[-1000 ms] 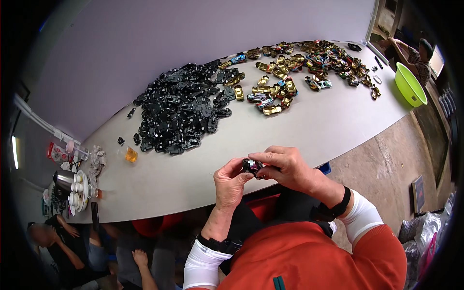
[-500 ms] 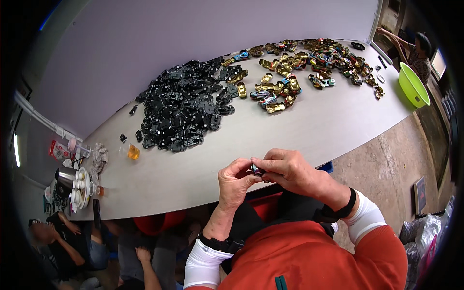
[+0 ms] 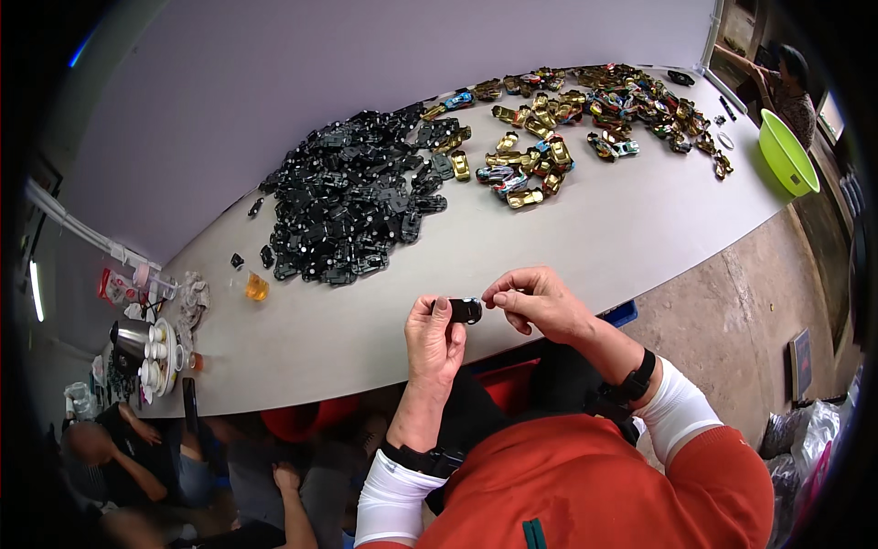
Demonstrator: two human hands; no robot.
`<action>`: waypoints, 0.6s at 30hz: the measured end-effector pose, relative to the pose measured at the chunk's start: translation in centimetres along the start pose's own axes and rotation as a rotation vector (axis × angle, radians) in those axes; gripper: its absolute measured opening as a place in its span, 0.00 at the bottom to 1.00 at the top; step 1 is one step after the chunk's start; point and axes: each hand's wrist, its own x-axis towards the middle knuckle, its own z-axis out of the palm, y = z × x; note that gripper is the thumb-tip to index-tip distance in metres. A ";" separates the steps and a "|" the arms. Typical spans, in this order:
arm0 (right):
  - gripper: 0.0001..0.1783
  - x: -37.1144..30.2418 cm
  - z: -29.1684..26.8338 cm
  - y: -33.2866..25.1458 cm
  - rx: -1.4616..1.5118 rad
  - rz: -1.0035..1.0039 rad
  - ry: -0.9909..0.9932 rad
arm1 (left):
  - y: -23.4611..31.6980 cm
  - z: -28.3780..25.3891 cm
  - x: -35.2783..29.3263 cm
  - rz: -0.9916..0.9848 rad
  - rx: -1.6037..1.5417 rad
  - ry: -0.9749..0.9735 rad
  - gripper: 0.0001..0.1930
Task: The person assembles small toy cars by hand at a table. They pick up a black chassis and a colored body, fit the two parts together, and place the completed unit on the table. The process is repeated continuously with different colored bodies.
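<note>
Over the near edge of the table, my left hand (image 3: 433, 343) grips a small black toy car (image 3: 465, 311) between thumb and fingers. Its flat dark underside faces up, and one end sticks out to the right. Just off that end is my right hand (image 3: 535, 302), with thumb and forefinger tips close together and the other fingers curled; anything between the tips is too small to make out. Beyond the hands lies a large heap of black toy car bases (image 3: 347, 197). Farther right are piles of gold and coloured toy car bodies (image 3: 526, 169).
A lime green basin (image 3: 786, 154) stands at the table's right end. On the left are a cup of amber drink (image 3: 256, 287), a crumpled cloth (image 3: 194, 300) and a tray of white cups (image 3: 165, 331). Other people sit at lower left; one stands at far right.
My hands have come apart. The left now shows the toy car underside up, while the right has drawn off to its right. Both hands sit slightly higher in view.
</note>
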 end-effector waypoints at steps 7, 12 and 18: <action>0.08 -0.4 1.2 -0.5 -0.293 0.055 0.056 | -0.4 0.9 -0.2 0.086 0.117 0.019 0.13; 0.06 0.1 1.7 1.2 -0.292 -0.072 0.211 | -1.6 3.0 -0.2 0.528 0.474 0.051 0.12; 0.13 0.7 -0.1 2.1 -0.559 -0.108 0.201 | -0.7 -0.3 0.9 0.031 0.090 0.134 0.12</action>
